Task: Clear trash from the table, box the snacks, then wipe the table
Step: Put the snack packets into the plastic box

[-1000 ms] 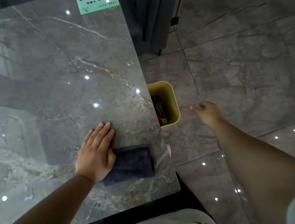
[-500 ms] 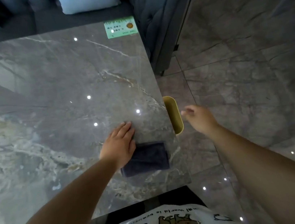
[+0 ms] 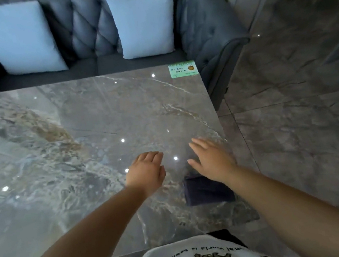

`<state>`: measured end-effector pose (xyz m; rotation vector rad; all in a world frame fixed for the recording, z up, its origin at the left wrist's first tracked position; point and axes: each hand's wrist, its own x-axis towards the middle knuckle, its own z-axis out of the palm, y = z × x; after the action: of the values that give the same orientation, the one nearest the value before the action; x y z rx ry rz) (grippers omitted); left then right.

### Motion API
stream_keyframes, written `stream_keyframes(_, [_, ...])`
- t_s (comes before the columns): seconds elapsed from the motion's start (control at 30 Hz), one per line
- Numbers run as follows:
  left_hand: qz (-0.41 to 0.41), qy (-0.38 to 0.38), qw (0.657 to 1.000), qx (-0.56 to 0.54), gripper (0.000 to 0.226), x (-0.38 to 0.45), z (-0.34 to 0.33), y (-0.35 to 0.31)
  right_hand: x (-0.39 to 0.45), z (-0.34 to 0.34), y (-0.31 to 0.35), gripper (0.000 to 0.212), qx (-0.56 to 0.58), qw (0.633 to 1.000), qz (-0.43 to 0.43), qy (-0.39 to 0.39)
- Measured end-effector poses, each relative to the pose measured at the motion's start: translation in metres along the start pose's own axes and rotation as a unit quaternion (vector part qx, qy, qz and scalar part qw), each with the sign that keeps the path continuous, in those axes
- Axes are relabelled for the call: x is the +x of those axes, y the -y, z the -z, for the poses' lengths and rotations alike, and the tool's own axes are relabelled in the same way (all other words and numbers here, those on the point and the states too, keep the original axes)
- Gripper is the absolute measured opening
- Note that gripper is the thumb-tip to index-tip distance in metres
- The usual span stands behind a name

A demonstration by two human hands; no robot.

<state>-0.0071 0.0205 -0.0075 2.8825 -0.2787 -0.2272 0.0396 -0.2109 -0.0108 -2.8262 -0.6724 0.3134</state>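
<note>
Overall, scene: one sofa [image 3: 89, 30] fills the top of the frame, one marbled surface [image 3: 77, 130] fills the middle, and tiled floor runs down the right side.
Surface: bare except for one green card [image 3: 182, 69] at its upper right corner and one cloth; no trash or snacks show on it.
Cushions: two, pale blue, one at upper left [image 3: 12, 39] and one at top centre [image 3: 144, 24].
Left hand [image 3: 146, 174]: centre of frame, fingers loosely spread, holding nothing, hovering just left of the cloth.
Right hand [image 3: 211, 159]: right of centre, fingers open and flat, empty, its wrist passing over the cloth's upper edge; whether it touches the cloth cannot be told.
Cloth [image 3: 207, 190]: one, dark and folded, lower right of the surface near the edge.
Handling: probably soft, light and limp; best pressed flat under a palm, or pinched at the folded edge.
</note>
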Motion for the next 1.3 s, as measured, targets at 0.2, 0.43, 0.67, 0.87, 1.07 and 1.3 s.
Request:
stream_keyframes(0.2, [0.083,-0.012,0.996,0.027,0.053,-0.034,0.004,0.021,0.023,0.007,0.032,0.065,-0.026,0.996,0.08,0.028])
stream_keyframes(0.43, [0.24,-0.049,0.97,0.011,0.053,-0.104,0.007,0.049,0.053,0.003,0.091,0.063,-0.049,0.975,0.208,0.053])
stream_keyframes(0.67, [0.387,-0.075,0.919,-0.013,0.051,-0.203,0.002,0.088,0.066,-0.024,0.2,0.058,-0.079,0.933,0.343,0.08])
stream_keyframes(0.87, [0.461,-0.105,0.881,-0.02,0.054,-0.292,0.002,0.133,0.073,-0.053,0.317,0.059,-0.097,0.894,0.427,0.097])
stream_keyframes(1.07, [0.496,-0.139,0.857,0.006,0.056,-0.37,0.017,0.199,0.07,-0.084,0.426,0.061,-0.097,0.88,0.455,0.095])
stream_keyframes(1.3, [0.535,-0.148,0.832,0.011,0.061,-0.438,0.027,0.265,0.075,-0.108,0.527,0.062,-0.094,0.871,0.472,0.102])
